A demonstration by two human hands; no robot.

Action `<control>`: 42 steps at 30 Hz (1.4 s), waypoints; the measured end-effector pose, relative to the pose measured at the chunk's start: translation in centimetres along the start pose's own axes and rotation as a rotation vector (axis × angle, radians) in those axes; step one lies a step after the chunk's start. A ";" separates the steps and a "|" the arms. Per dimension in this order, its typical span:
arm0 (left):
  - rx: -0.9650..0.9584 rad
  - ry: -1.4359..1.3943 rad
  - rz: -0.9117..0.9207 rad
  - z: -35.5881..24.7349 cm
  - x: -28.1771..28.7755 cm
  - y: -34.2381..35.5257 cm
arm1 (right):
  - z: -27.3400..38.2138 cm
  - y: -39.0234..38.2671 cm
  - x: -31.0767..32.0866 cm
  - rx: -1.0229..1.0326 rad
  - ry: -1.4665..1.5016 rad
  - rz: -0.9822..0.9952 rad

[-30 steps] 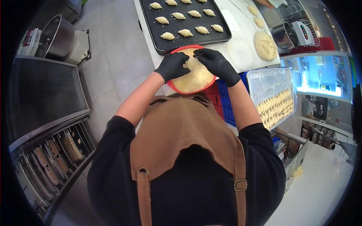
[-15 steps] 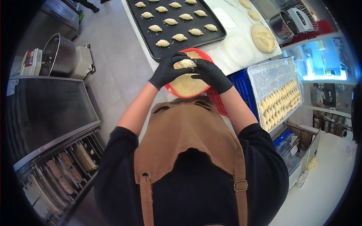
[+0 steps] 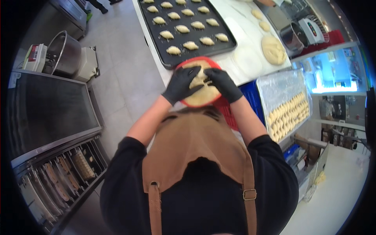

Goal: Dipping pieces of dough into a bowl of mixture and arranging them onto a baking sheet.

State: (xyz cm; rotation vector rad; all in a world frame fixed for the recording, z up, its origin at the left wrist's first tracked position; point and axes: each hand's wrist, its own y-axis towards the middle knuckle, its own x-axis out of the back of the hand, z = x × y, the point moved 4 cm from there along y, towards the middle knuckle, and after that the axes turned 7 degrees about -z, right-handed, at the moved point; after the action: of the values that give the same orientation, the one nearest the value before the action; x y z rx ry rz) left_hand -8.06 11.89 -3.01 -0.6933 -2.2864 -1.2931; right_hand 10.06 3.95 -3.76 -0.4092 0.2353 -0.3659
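Note:
Both my hands wear black gloves and are over a red bowl (image 3: 194, 105) of pale, crumb-like coating. My left hand (image 3: 181, 84) curls round the left side of a pale dough piece (image 3: 200, 77), its thumb reaching in from below. From the other side, the bent fingers of my right hand (image 3: 224, 84) press at the same piece. Fingers partly hide the dough, so its full outline does not show. Beyond the bowl lies a black baking tray (image 3: 169, 62) with rows of small, pointed, crumb-coated pastries (image 3: 182, 29).
At right, a plastic-lined tray (image 3: 270, 84) of shaped dough pieces (image 3: 288, 117) rests by a blue crate (image 3: 252, 98). A large dough lump (image 3: 273, 50) sits on the white table (image 3: 231, 62). A mixer bowl (image 3: 64, 55) and a tray rack (image 3: 62, 180) stand left. Another person's legs (image 3: 98, 6) show at top.
My hands have lowered slightly toward me, with the dough piece now deeper among the fingers and less visible. The whole view has shifted a little, so the tray and bowl appear lower.

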 end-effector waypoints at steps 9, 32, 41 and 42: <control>0.240 -0.065 0.074 -1.0 0.7 -1.4 | -1.2 -1.5 0.9 0.502 -0.655 -0.219; 0.243 -0.064 -0.018 -1.5 0.5 -2.9 | -2.7 -3.7 -0.3 1.111 -1.143 -0.138; 0.487 -0.265 -0.103 -1.6 1.0 -1.6 | 2.9 -0.2 1.3 -0.049 -0.066 0.147; 0.526 -0.286 -0.092 -1.7 0.9 -1.4 | 3.9 -0.6 1.0 -0.107 -0.079 0.184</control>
State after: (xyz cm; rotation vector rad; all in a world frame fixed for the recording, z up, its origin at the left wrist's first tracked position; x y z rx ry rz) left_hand -9.38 10.01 -2.62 -0.6158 -2.7523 -0.5975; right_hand 11.89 4.41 -0.19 -0.5020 0.2138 -0.1565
